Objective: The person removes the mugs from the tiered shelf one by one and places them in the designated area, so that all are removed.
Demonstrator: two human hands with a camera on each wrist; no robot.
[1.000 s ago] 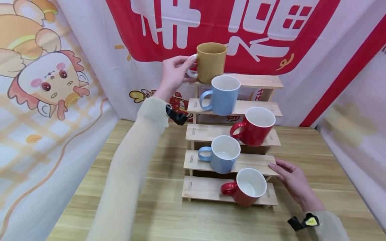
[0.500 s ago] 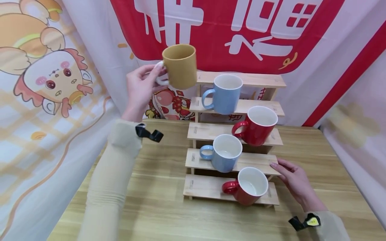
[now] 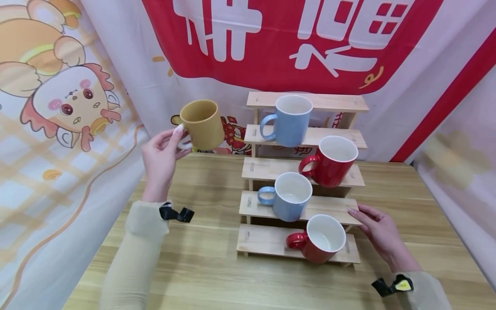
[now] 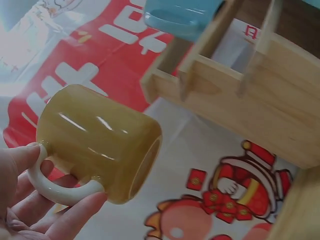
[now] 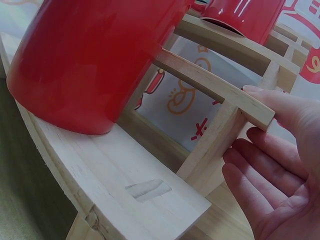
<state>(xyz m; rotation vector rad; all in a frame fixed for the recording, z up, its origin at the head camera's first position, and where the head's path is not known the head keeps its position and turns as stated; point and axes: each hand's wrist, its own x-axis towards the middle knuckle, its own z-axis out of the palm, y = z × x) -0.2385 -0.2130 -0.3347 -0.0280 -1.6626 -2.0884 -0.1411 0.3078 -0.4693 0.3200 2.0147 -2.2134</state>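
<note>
My left hand (image 3: 160, 161) grips a mustard-yellow mug (image 3: 207, 134) by its white handle (image 4: 65, 192), with thumb above and fingers through and under the loop. The mug is upright in the air, left of a stepped wooden display rack (image 3: 259, 239). At the rack's right side, my right hand (image 3: 381, 234) pinches the end of the second-lowest board (image 3: 333, 206), thumb on top and fingers below. Four steps carry one mug each: an upper blue mug (image 3: 291, 129), an upper red mug (image 3: 332, 170), a lower blue mug (image 3: 286, 212) and a lower red mug (image 3: 315, 255). The top step is bare.
The rack stands on a wood-grain table (image 3: 205, 267). Behind it hangs a white cloth with a large red printed panel (image 3: 271, 73). Another cloth with a cartoon animal (image 3: 66, 107) lines the left side, and a pale cloth (image 3: 457, 150) the right.
My left hand has lifted the yellow mug off the top step and carried it left, then down beside the rack. The right hand has stayed at the board's end.
</note>
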